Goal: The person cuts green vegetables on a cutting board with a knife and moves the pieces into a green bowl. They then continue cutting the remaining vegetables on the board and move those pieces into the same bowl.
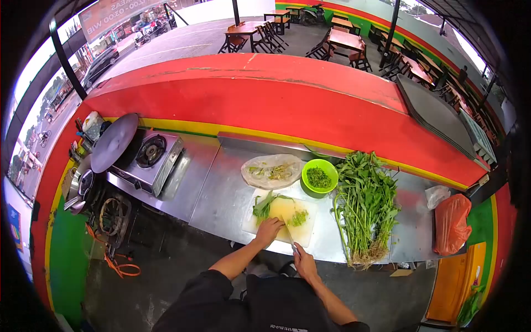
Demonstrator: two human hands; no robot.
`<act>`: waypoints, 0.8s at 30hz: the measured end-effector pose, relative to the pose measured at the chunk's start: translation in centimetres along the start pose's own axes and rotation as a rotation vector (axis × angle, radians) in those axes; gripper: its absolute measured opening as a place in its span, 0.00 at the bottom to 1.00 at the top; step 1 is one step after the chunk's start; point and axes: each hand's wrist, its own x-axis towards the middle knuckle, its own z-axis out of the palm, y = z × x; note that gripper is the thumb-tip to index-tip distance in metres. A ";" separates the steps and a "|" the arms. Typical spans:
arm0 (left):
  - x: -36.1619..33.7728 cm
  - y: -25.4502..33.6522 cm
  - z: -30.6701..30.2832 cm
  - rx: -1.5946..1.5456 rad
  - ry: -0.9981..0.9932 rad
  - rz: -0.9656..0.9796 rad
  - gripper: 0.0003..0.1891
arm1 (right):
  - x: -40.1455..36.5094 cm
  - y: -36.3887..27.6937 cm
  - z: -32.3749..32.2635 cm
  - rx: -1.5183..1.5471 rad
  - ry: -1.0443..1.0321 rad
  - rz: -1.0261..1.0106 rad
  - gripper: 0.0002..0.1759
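My right hand (304, 262) is wrapped round the handle of a knife (290, 236), whose blade points up and left over a pale cutting board (311, 226). My left hand (269, 230) is closed at the near edge of the board, holding down a bunch of leafy greens (264, 205) beside the blade. A small heap of chopped greens (298, 218) lies to the right of the knife. Behind the board stands a bright green bowl (330, 188) containing more chopped greens (318, 177). To its left rests a clear plastic bag (255, 180) with cut stems on it.
A large bunch of long-stemmed leafy greens (366, 202) with roots lies right of the board on the steel counter (221, 206). Farther right sits an orange plastic bag (452, 224). A gas stove (150, 157) and a large round lid (114, 143) stand left. A red wall (265, 99) borders the back.
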 end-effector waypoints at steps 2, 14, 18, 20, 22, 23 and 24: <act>0.0 0.3 -0.3 -0.043 0.003 -0.009 0.09 | -0.3 -0.6 -0.5 0.028 -0.040 0.068 0.24; -0.1 0.0 -0.1 -0.035 -0.066 -0.074 0.10 | -0.3 -2.4 -2.4 0.144 -0.081 0.171 0.25; -0.5 -0.5 0.0 -0.090 -0.049 0.007 0.12 | -1.7 -2.4 -1.5 0.151 -0.033 0.157 0.26; -0.2 -0.5 -0.2 -0.111 -0.039 0.023 0.13 | -2.3 -2.3 -1.3 0.098 -0.015 0.130 0.26; -0.2 -0.6 -0.3 -0.145 -0.016 0.034 0.10 | -2.6 -2.9 -1.9 0.119 -0.036 0.160 0.25; -0.2 -0.7 -0.3 -0.130 -0.029 0.037 0.10 | -2.7 -2.7 -1.8 0.149 -0.022 0.148 0.25; -0.1 -0.8 -0.2 -0.113 -0.039 0.041 0.09 | -2.7 -2.9 -1.9 0.178 -0.008 0.133 0.25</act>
